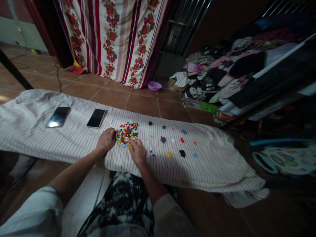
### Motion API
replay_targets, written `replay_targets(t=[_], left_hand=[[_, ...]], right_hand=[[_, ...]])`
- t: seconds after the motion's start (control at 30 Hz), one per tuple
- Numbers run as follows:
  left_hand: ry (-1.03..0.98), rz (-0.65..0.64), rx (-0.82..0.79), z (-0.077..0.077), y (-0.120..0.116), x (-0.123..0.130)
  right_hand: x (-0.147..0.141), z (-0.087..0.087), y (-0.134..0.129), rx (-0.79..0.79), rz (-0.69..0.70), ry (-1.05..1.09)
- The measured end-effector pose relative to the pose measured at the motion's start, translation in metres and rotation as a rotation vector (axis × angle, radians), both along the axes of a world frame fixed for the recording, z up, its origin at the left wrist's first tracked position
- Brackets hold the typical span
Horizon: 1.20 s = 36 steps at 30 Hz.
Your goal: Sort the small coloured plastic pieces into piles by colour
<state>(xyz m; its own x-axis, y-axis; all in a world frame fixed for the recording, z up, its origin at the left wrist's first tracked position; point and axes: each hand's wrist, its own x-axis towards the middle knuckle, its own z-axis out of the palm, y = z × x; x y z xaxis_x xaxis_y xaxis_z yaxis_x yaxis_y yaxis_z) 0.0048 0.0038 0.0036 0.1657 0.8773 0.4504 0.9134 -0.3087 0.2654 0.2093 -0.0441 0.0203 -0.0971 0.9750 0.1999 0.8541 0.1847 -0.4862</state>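
A pile of small multicoloured pieces (127,131) lies on a striped cloth (209,174). At the pile's left edge rests my left hand (107,139), its fingers curled; whether they hold anything is too small to tell. My right hand (137,152) touches the lower right edge of the pile with its fingertips, and what is between them cannot be made out. To the right lie small single-colour groups, among them a black group (182,153), a yellow group (169,153), a dark grey group (163,139), a red group (182,140) and a blue group (195,155).
Two phones, one on the far left (58,117) and one nearer the pile (96,118), lie on the cloth. Beyond are a floral curtain (118,39), a purple basin (154,86) and heaped clothes (222,69). A patterned green-rimmed object (288,159) stands at the right.
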Motion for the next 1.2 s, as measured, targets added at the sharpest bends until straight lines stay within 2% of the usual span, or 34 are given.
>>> replay_targets(t=[0.27,0.67,1.2], left_hand=[[-0.021,-0.01,-0.016,-0.0002,-0.0006,-0.0009],[-0.023,-0.003,-0.021,-0.0005,-0.0007,-0.0013],[-0.023,-0.021,-0.035,-0.0007,-0.0004,-0.0031]], right_hand=[[0.0024,-0.0026,-0.0006,0.014,-0.039,0.068],[0.0069,-0.0077,-0.0029,0.092,-0.012,0.195],[0.0037,-0.0081,-0.0033,0.037,-0.002,0.093]])
